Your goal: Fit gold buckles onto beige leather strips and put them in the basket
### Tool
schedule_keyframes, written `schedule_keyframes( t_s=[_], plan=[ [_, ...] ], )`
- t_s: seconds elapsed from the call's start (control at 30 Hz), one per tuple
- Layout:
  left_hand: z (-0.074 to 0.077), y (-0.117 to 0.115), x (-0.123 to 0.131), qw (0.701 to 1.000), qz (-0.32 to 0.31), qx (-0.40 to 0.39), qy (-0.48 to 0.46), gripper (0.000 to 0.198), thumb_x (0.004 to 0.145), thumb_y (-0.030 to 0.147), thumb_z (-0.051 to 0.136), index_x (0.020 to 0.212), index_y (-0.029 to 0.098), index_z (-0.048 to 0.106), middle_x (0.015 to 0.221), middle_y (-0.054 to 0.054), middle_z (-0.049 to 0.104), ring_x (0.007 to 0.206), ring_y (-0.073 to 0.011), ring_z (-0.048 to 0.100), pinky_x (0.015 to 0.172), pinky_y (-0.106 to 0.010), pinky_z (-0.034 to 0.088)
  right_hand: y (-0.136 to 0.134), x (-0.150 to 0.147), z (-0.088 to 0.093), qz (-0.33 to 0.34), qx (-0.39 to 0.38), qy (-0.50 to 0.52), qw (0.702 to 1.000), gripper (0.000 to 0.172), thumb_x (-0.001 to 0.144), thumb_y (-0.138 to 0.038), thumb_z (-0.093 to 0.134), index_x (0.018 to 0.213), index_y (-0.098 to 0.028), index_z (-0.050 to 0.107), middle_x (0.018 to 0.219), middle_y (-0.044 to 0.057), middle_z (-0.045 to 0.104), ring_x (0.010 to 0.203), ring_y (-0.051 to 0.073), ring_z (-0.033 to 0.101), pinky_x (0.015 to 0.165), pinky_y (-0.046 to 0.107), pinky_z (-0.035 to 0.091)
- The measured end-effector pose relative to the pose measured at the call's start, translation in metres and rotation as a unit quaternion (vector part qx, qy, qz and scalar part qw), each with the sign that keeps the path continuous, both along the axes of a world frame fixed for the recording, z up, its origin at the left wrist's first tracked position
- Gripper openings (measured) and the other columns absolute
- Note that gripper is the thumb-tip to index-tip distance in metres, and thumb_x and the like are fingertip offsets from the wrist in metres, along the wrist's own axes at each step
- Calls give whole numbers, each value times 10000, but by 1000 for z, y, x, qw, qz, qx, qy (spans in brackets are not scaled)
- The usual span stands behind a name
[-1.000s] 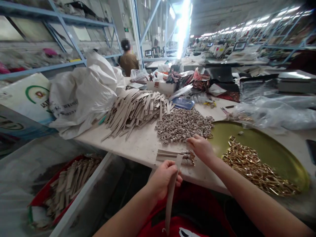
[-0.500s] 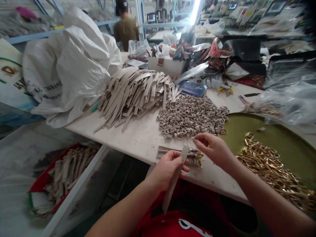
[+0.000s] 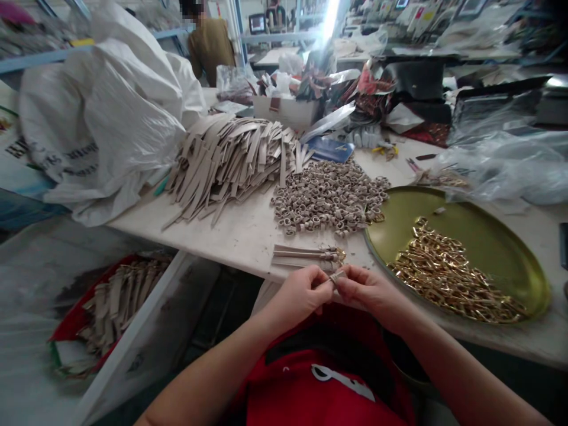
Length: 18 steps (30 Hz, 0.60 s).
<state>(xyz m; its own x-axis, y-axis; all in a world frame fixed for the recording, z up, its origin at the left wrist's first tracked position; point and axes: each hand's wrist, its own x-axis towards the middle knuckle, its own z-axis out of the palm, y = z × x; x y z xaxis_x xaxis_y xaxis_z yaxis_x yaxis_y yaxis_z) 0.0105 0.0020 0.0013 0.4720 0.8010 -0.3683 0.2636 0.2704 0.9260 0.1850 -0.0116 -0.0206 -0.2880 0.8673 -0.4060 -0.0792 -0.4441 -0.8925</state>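
In front of my red top, my left hand (image 3: 310,289) and my right hand (image 3: 364,288) meet fingertip to fingertip. The left fingers are closed around a greyish-beige strap (image 3: 338,274), only a short end of which shows. My right thumb and fingers pinch at that end, with what looks like a small leather loop, mostly hidden by the fingers. Just beyond the hands, several straps with gold clasps (image 3: 306,255) lie side by side at the table edge. Further back is a heap of small beige loops (image 3: 331,195), with a large pile of loose straps (image 3: 235,163) to its left.
To the right, an olive-gold round tray (image 3: 501,248) bears a heap of gold metal clasps (image 3: 444,275). A big white sack (image 3: 119,100) stands at the left. Lower left, a red-edged container (image 3: 75,322) holds finished-looking straps. A person (image 3: 212,47) is in the background.
My right hand has come from beside the loop heap down to my left hand, and their fingertips now meet. The long strap has turned and is mostly hidden. The view has shifted right.
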Motion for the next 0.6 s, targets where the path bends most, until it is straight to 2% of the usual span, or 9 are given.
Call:
schedule_keyframes(
  t_s=[0.1,0.2,0.43,0.6],
  plan=[
    [4,-10,-4,986,-34,-129,-100,190,774,283,504,892,135,528,788,-23,621,527,-60,553,508,-173,400,-8,4,0,-33,-32,59,997,316,729,-436,666,629,-169,529,559,-42,513,518,78,437,504,206,345],
    [8,-20,-10,968,-34,-207,-135,215,730,201,522,929,125,550,772,-31,641,544,-57,572,534,-165,415,-15,8,-1,-56,-52,101,992,280,712,-387,695,635,-162,547,566,-41,516,504,67,443,483,189,360],
    [7,-37,-12,963,-24,-225,-145,229,710,189,556,926,115,570,765,-42,660,535,-65,577,508,-161,401,-30,10,-5,-58,-82,141,985,233,703,-344,718,788,-149,622,641,-24,544,529,62,454,498,177,393],
    [5,-43,-10,968,-43,-219,-118,200,738,200,507,911,116,561,798,-51,646,545,-67,569,538,-179,412,-36,9,-9,-52,-99,162,980,208,717,-328,704,725,-141,612,620,-33,512,530,59,442,506,171,400]
  ],
)
